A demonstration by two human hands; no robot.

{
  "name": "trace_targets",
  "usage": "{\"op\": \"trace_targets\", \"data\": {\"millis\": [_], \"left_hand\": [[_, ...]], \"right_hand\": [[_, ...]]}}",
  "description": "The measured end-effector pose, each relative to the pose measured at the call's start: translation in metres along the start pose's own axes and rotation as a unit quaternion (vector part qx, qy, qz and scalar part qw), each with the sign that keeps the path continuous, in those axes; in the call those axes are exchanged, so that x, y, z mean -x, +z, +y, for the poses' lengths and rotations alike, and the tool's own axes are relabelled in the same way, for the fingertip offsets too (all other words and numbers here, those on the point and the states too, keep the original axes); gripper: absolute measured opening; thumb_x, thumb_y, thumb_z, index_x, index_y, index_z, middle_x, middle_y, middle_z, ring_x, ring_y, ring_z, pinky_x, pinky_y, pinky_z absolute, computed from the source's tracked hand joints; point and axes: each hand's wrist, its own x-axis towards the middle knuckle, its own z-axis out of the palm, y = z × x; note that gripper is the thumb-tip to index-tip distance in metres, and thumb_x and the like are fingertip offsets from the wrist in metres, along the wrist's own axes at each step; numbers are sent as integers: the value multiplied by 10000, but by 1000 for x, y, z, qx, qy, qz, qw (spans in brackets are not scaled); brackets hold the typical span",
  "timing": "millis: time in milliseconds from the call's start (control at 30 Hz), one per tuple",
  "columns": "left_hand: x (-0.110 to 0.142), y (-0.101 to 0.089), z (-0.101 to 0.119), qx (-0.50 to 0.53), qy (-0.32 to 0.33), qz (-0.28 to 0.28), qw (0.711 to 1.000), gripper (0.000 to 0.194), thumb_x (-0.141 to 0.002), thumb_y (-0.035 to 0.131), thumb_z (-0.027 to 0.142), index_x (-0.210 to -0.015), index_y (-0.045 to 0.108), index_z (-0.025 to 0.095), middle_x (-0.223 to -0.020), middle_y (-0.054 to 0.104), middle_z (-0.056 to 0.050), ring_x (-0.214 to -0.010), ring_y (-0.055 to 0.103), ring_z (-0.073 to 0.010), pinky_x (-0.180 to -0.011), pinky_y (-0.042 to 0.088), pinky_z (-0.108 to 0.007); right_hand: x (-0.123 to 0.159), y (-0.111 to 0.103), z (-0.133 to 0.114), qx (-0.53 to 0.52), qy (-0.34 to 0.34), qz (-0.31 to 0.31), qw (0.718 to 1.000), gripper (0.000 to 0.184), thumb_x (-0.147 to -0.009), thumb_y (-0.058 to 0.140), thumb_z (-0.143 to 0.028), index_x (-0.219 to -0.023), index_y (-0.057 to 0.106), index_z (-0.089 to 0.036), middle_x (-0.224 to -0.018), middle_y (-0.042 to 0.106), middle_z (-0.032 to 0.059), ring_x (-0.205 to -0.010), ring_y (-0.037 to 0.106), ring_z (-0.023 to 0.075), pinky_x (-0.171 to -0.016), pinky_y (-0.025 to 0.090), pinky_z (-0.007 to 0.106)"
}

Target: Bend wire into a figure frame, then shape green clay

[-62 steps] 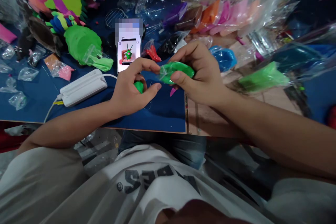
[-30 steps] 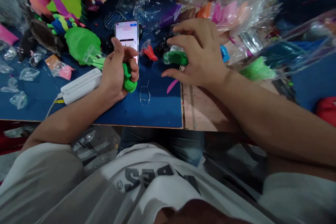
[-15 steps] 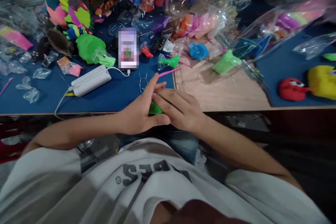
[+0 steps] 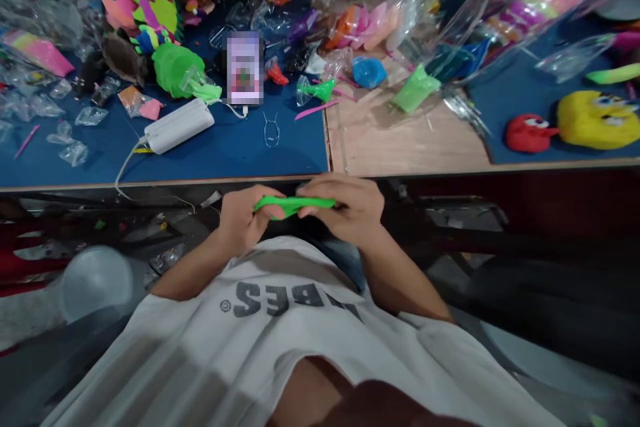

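Between my two hands a piece of bright green modelling clay (image 4: 293,204) is stretched into a long, flattish strip. My left hand (image 4: 245,217) pinches its left end between thumb and fingers. At the other end my right hand (image 4: 353,207) grips it the same way, thumb underneath. Both hands are just off the table's front edge, over my lap. Beyond them on the blue tabletop lies a bent wire frame (image 4: 271,132). A pink plastic modelling tool (image 4: 315,109) rests to its right, near a small green clay pack (image 4: 319,90) in clear wrapping.
A phone (image 4: 245,70) stands on the table, cabled near a white power bank (image 4: 180,125). Left of it sits a big green clay lump (image 4: 177,70). Red (image 4: 529,133) and yellow (image 4: 597,120) clay figures are at right. Bagged clay (image 4: 370,27) crowds the back.
The right hand has set the wrapped green pack down on the table. Both hands came together on the green clay, pressed it, and drew back over the lap, where it is now stretched out.
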Motion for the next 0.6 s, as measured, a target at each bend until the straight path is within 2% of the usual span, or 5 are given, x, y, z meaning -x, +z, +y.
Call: {"op": "trace_targets", "data": {"millis": [167, 333, 400, 500, 600], "left_hand": [[-14, 5, -8, 152, -136, 107, 973, 810, -1076, 605, 961, -775, 679, 213, -573, 540, 24, -436, 477, -89, -434, 326, -237], [-20, 19, -11, 389, -292, 153, 860, 978, -903, 493, 1170, -850, 710, 218, -868, 720, -52, -632, 648, -133, -520, 558, -279], [-19, 28, -8, 431, -322, 140, 831, 972, -935, 486, 1154, -897, 769, 224, -952, 790, -82, -785, 756, -186, -636, 656, -320], [-12, 41, -10, 437, -339, 119, 825, 959, -956, 457, 1150, -879, 778, 249, -992, 843, -94, -954, 826, -247, -792, 724, -384], [-4, 47, -19, 414, -340, 75, 841, 978, -919, 440, 1184, -872, 774, 265, -1013, 857, -87, -1034, 843, -261, -886, 739, -413]], "right_hand": [[11, 24, 3, -173, 160, 234, 943, 216, -958, 1072, -385, -1085, 910, -319, -987, 884, -19, -688, 789, 112, -602, 668, 195], [25, 48, 9, -382, 312, 104, 864, 373, -1005, 992, -610, -1123, 823, -300, -939, 808, -33, -630, 740, 111, -636, 694, 234], [31, 60, 14, -362, 299, 90, 878, 404, -1004, 985, -629, -1083, 778, -290, -953, 761, -26, -735, 756, 138, -738, 712, 282], [36, 71, 23, -193, 205, 134, 950, 439, -988, 998, -630, -1031, 751, -270, -1131, 705, 34, -1084, 763, 209, -1029, 694, 392], [32, 64, 26, -46, 129, 123, 983, 528, -1023, 927, -693, -1311, 743, -291, -1365, 680, 118, -1330, 723, 313, -1137, 661, 511]]}}
